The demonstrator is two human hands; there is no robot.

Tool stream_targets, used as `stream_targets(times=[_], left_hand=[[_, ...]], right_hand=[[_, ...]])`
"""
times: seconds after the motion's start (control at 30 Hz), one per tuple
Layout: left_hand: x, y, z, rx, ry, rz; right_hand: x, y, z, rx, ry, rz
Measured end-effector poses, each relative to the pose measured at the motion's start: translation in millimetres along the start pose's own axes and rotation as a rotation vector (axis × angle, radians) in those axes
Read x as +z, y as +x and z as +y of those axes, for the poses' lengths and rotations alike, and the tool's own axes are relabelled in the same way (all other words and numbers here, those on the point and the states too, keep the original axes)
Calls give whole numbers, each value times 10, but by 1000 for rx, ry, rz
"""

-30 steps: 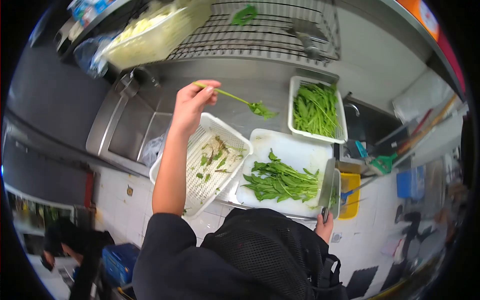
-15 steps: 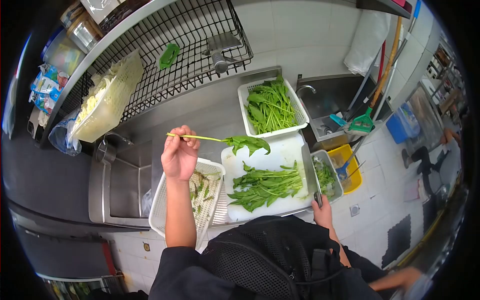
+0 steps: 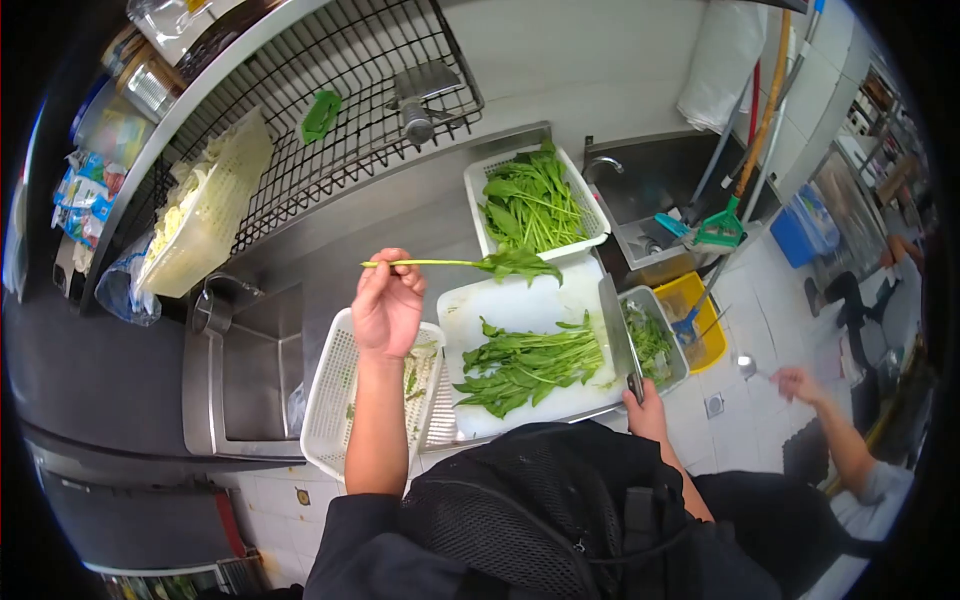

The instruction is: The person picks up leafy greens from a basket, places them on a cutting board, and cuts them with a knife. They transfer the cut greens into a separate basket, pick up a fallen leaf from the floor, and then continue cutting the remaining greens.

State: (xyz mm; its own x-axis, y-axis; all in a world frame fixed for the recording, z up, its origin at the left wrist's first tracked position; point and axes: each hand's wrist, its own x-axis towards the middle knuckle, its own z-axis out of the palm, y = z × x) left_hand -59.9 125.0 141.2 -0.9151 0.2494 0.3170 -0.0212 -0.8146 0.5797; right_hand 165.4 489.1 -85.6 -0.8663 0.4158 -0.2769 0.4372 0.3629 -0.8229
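Note:
My left hand pinches the stem end of a single leafy green, held level above the white cutting board, its leaf pointing right. My right hand is wrapped round the handle of a knife at the board's right edge. A pile of leafy greens lies on the board. Behind it, a white basket holds more greens. Below my left hand, a white perforated basket has scraps in it.
Steel sinks stand at left and back right. A wire rack hangs above. A clear tub of greens and yellow bin are at right. Another person's hand holds a ladle.
My left hand has shifted right with the leafy green, whose leaf is now near the back basket. At right, the other person's arm has risen, and a ladle shows in that hand.

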Motion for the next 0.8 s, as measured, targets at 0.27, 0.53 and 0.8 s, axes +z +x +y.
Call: stream_targets(times=[0.27, 0.53, 0.8], left_hand=[[388, -159, -1274, -525, 497, -46], [-283, -526, -905, -647, 969, -69], [-1545, -1545, 481, -155, 1993, 715]], right_hand=[[14, -14, 9, -36, -96, 18], [29, 6, -39, 54, -144, -36], [-290, 842, -2213, -690, -177, -114]])
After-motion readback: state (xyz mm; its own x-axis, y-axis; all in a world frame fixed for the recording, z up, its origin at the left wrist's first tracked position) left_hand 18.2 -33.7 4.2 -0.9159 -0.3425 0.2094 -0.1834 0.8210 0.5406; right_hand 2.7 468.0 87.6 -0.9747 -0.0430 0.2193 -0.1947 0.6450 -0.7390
